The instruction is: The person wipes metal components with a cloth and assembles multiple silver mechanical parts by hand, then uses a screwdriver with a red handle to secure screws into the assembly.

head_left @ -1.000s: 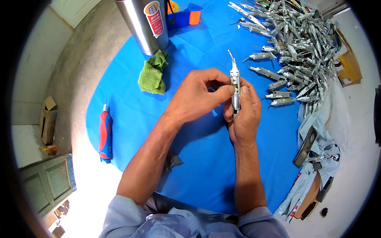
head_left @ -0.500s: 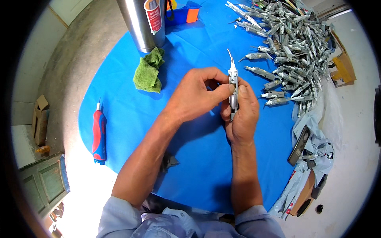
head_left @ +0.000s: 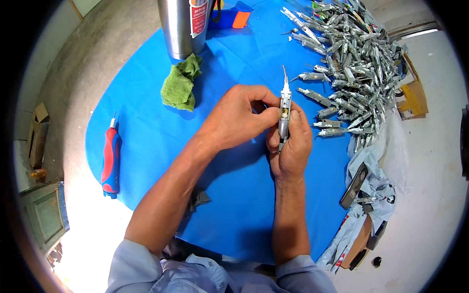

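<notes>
A slim grey-and-white motor unit (head_left: 284,105), like the inside of an electric toothbrush, stands nearly upright over the blue table cover with its thin metal shaft pointing away from me. My right hand (head_left: 292,141) is closed round its lower body, thumb along the right side. From the left, my left hand (head_left: 239,117) pinches its middle; the thumb tip presses its left edge and the fingers behind are partly hidden. A small brassy part shows inside the frame beside that thumb. Many similar units lie in a heap (head_left: 354,73) to the right.
On the left lies a red-and-blue screwdriver (head_left: 111,158). A green cloth (head_left: 178,88) sits by a steel flask (head_left: 183,29), with a blue-and-orange container (head_left: 234,17) behind. Plastic bags (head_left: 373,183) and a dark phone-like slab (head_left: 354,185) line the right edge of the blue cover (head_left: 234,195).
The whole view has shifted slightly. My left thumb has moved toward the unit's left edge, baring the brassy part. Both hands keep their hold.
</notes>
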`<state>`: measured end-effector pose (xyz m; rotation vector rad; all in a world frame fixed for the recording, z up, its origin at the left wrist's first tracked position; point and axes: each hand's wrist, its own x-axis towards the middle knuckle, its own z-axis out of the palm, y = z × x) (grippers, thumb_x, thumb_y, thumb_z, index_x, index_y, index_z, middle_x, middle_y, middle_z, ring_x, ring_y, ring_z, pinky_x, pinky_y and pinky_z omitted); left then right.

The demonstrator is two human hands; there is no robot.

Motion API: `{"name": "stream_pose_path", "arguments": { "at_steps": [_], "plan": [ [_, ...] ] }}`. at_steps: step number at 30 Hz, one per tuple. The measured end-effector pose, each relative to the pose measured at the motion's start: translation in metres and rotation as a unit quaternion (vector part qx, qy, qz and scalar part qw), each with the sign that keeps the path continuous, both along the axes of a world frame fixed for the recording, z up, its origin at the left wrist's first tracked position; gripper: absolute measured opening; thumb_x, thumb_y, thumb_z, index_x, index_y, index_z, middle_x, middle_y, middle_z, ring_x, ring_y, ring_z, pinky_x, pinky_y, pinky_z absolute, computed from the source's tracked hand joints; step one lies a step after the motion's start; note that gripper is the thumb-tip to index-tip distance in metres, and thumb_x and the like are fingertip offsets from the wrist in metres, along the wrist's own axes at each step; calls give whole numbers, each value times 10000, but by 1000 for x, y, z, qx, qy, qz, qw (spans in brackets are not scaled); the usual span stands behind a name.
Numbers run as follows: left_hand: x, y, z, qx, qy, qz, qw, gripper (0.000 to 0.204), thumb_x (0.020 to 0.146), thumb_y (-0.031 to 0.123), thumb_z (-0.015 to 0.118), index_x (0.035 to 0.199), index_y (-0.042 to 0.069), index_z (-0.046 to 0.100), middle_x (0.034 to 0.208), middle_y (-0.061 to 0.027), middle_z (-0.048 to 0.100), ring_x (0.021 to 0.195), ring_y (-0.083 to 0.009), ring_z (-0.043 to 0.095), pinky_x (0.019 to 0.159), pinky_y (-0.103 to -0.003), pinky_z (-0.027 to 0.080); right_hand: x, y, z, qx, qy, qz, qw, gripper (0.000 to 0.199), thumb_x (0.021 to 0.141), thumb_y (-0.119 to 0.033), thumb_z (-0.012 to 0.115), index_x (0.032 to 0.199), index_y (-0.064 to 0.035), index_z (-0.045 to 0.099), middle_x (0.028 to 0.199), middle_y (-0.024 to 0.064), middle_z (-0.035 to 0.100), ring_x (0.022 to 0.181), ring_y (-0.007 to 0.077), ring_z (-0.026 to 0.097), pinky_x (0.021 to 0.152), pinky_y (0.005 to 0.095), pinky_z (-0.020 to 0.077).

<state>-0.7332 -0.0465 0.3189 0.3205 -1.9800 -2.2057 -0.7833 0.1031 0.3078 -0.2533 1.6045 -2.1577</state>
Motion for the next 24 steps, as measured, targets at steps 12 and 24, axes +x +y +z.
{"name": "stream_pose_path", "arguments": {
  "at_steps": [12,24],
  "plan": [
    [0,1,-2,-15,6,2,1000,248,926,198,750,1016,-33,760,812,-49,734,724,-86,656,651,-259,521,0,-1,3,-2,-11,4,1000,423,1164,-292,381,1349,30,581,738,24,604,534,50,506,452,214,386],
    [0,1,-5,-19,14,10,1000,255,918,189,728,1039,-31,770,825,-52,737,738,-87,655,649,-267,520,1,-2,2,-1,6,5,1000,414,1164,-277,373,1336,38,580,724,34,603,521,50,504,434,206,384]
  ]
}}
